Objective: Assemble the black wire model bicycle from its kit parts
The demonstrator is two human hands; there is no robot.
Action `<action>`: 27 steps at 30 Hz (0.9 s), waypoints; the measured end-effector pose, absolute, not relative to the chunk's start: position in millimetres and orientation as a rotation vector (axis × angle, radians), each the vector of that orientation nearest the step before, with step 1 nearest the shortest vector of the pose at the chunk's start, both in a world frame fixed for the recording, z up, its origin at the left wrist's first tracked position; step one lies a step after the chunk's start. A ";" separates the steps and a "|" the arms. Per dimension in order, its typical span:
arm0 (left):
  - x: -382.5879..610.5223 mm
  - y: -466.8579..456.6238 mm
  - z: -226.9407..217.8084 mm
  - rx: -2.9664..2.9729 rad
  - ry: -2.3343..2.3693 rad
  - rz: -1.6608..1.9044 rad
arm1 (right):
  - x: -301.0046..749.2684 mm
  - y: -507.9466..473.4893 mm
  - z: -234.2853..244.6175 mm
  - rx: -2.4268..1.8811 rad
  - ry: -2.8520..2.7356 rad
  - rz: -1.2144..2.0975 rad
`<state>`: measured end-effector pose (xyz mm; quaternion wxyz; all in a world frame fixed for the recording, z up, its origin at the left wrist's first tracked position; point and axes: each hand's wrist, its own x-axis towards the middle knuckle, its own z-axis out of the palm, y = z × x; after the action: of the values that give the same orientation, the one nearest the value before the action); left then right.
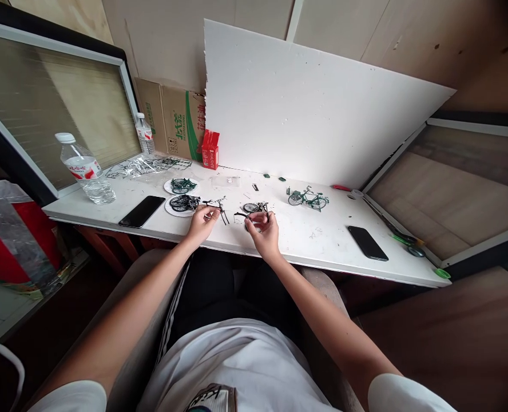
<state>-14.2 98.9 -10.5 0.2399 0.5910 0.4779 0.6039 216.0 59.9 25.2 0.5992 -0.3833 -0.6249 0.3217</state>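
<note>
Soft light, edges stretched (upper-right corner black).

White-capped water bottle (84, 174) over on the left, second bottle (145, 137) behind it, black smartphone (142, 212) lying nearby, printed cardboard carton (174, 120), small red box (210, 150) just beside it, big white foam board (314, 109), another smartphone (368, 242) off to the right.

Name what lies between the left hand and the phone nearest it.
In the head view, a white plate holding black model bicycle parts.

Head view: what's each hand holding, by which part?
Left hand: dark bicycle frame, pinched away from its two prongs. Right hand: thin black part; grip spot unclear.
</note>
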 end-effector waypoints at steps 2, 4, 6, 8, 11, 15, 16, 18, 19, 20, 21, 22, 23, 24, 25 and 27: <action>-8.9 96.1 -10.0 1.587 1.296 1.645 | 214.1 51.6 28.2 -0.861 -1.437 0.753; -5.0 94.2 -9.5 1.561 1.295 1.656 | 213.4 45.9 32.2 -0.799 -1.428 0.779; -3.0 93.1 -8.5 1.554 1.296 1.679 | 212.5 43.0 34.8 -0.721 -1.428 0.806; -2.6 92.4 -6.8 1.567 1.294 1.699 | 210.4 42.5 34.4 -0.681 -1.444 0.823; -3.2 91.4 -3.4 1.595 1.297 1.718 | 205.8 44.1 29.4 -0.696 -1.482 0.825; -4.0 89.7 0.7 1.635 1.273 1.738 | 200.9 46.1 24.9 -0.727 -1.523 0.810; -4.2 89.4 1.6 1.638 1.269 1.737 | 200.4 46.4 25.1 -0.736 -1.531 0.804; -4.7 88.9 2.9 1.641 1.272 1.729 | 200.1 47.0 26.9 -0.757 -1.552 0.786; -5.1 88.7 3.4 1.641 1.277 1.726 | 200.1 47.4 28.5 -0.765 -1.571 0.771; -5.7 88.7 3.7 1.640 1.282 1.723 | 200.3 47.8 30.4 -0.768 -1.597 0.748; -6.4 88.8 3.9 1.639 1.287 1.721 | 200.5 48.4 32.6 -0.769 -1.632 0.715; -7.3 88.9 4.1 1.638 1.289 1.720 | 200.8 49.1 35.0 -0.770 -1.674 0.674; -8.4 89.2 4.2 1.637 1.289 1.720 | 201.3 50.0 37.5 -0.776 -1.720 0.626; -9.8 89.5 4.3 1.637 1.287 1.717 | 202.0 51.2 40.2 -0.789 -1.767 0.574; -11.4 90.0 4.5 1.639 1.286 1.711 | 203.0 52.9 42.9 -0.803 -1.813 0.522; -15.2 91.1 5.4 1.656 1.286 1.689 | 205.8 57.8 48.4 -0.819 -1.915 0.423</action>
<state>-15.2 91.1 5.4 0.2227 0.5997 0.4655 0.6116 205.8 57.8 48.4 0.4864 -0.3366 -0.7873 0.1739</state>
